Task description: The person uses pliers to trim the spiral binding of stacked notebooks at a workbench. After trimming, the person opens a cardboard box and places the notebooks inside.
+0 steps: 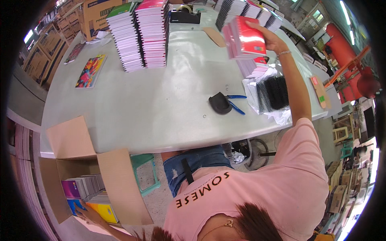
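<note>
At the far right of the table, my right hand [272, 39] grips a bundle of red spiral notebooks [250, 37] by its right edge. Below the bundle sits a smaller pile of pinkish-white notebooks [253, 68]. My left hand [89, 213] reaches into an open cardboard box [52, 184] at lower left, fingers stretched over the blue notebook [75, 206]. A yellow notebook [106, 213] lies beside that hand, and a purple one [71, 188] fronts a packed row behind it.
Two tall notebook stacks [152, 40] stand at the back, beside a tape dispenser [185, 17]. Blue-handled pliers [237, 105] touch a black pad [220, 103]. Black binding coils [274, 93] lie on plastic at right. A colourful booklet [91, 71] lies left; a green stool [145, 176] stands below.
</note>
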### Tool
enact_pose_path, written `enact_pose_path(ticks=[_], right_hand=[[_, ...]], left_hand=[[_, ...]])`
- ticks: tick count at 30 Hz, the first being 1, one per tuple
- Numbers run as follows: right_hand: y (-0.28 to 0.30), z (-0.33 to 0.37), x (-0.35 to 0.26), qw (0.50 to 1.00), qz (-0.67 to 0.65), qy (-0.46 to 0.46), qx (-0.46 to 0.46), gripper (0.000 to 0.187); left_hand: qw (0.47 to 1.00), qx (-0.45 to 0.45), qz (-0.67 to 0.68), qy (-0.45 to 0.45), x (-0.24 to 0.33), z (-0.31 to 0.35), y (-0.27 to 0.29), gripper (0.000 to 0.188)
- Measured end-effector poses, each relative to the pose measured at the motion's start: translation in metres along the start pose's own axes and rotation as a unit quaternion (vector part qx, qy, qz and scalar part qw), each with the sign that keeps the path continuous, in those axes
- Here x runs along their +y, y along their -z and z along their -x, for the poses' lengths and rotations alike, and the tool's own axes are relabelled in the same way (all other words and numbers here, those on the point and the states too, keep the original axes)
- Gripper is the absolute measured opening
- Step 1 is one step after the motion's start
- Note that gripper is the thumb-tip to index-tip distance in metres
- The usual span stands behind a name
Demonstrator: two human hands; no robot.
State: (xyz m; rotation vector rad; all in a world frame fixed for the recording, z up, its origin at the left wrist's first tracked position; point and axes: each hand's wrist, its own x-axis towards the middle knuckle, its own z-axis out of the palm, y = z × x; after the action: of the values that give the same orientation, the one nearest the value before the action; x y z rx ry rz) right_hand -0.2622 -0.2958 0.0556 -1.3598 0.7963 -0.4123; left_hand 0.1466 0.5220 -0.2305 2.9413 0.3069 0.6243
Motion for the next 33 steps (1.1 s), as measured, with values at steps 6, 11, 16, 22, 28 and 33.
enact_pose_path(ticks=[6,11,16,22,28,33], right_hand=[[0.112,-0.007,0.005,0.999,0.004,-0.008,0.05,0.06],[0.142,-0.011,0.021,0.997,0.006,-0.035,0.074,0.061],[0.161,-0.021,0.031,0.991,0.048,-0.091,0.089,0.063],[0.156,-0.022,0.029,0.984,0.102,-0.126,0.078,0.063],[0.179,-0.052,0.032,0.978,0.157,-0.128,0.044,0.067],[0.16,-0.07,0.002,0.732,0.643,-0.065,0.214,0.095]], left_hand=[[1.0,0.009,-0.02,-0.004,-0.032,-0.017,-0.018,0.072],[1.0,0.006,-0.024,-0.019,-0.037,-0.018,-0.019,0.071],[0.999,-0.008,-0.006,-0.042,-0.037,-0.021,-0.02,0.071],[1.0,-0.019,0.025,-0.001,-0.023,-0.018,-0.015,0.071],[1.0,0.004,-0.011,0.003,-0.03,-0.01,0.001,0.068],[0.968,0.074,-0.114,-0.211,0.007,0.028,0.056,0.045]])
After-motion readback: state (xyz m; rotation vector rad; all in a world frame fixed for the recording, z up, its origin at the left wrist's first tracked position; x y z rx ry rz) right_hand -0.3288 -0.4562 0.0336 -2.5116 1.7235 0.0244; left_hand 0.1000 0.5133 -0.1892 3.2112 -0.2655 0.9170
